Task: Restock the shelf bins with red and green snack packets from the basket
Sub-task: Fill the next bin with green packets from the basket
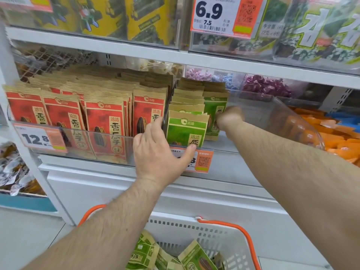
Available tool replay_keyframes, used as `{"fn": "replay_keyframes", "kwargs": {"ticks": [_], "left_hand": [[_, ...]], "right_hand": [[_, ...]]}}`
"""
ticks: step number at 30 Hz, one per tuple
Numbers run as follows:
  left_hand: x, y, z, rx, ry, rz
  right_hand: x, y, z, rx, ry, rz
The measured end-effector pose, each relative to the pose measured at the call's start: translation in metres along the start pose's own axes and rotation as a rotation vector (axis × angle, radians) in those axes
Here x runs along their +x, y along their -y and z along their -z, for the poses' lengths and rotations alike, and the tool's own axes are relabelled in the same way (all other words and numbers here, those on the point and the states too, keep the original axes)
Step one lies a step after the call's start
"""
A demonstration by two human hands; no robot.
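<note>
Rows of red snack packets (105,121) fill the clear shelf bin (81,141) at left. To their right, green snack packets (186,129) stand in a narrower clear bin (224,148). My left hand (157,152) rests on that bin's front, its thumb touching the front green packet and its fingers at the divider. My right hand (228,117), blurred, is curled against the right column of green packets (215,108); whether it grips one is unclear. The white basket (220,236) with orange handles below holds several more green packets (194,258).
An upper shelf (136,53) carries seaweed packs behind a 6.9 price tag (220,15). Orange packets (335,133) lie in a clear bin to the right. Price tags (40,138) hang on the bin fronts. A white cabinet (136,191) sits under the shelf.
</note>
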State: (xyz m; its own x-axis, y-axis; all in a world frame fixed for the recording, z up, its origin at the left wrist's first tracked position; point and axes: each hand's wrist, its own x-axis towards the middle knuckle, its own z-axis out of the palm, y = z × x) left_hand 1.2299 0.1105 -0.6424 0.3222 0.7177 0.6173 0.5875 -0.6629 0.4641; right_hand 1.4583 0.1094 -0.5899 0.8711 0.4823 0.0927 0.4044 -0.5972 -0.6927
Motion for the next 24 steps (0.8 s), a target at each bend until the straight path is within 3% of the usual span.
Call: {"fn": "replay_keyframes", "kwargs": {"ticks": [5, 13, 24], "left_hand": [[0.0001, -0.0006, 0.0000, -0.002, 0.002, 0.001], [0.0001, -0.0017, -0.0004, 0.002, 0.000, 0.008], [0.0002, -0.0027, 0.0023, 0.006, 0.014, 0.012]], "right_hand": [[-0.0046, -0.0025, -0.0071, 0.028, 0.166, -0.022], [-0.0059, -0.0008, -0.0069, -0.117, 0.126, 0.046], [-0.0087, -0.0029, -0.0034, -0.026, 0.160, 0.009]]}}
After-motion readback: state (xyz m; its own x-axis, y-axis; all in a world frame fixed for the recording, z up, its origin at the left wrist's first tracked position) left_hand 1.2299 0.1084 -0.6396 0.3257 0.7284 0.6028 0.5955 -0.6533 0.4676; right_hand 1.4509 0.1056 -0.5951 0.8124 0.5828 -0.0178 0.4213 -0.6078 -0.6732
